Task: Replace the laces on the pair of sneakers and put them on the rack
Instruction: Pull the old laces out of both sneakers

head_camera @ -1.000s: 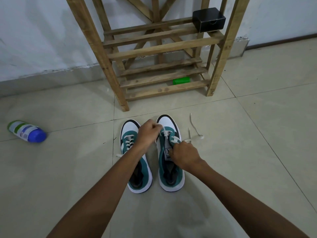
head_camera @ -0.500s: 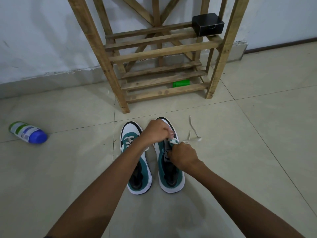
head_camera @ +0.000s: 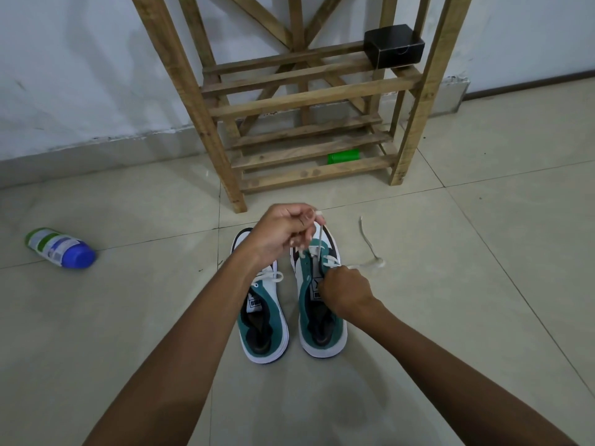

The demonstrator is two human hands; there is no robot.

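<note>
Teal/wht sneakers (head_camera: 317, 313), rt lace (head_camera: 318, 235) prob. half-threaded.

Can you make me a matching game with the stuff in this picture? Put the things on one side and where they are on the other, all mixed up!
Things:
1. black box
2. green tube
3. bottle with the blue cap
4. white lace

Places:
A. lying on the floor, far left
B. pinched in the left hand
C. on a higher shelf of the wooden rack, right side
D. lying among the rack's lowest slats

Pairs: 1-C, 2-D, 3-A, 4-B
</note>
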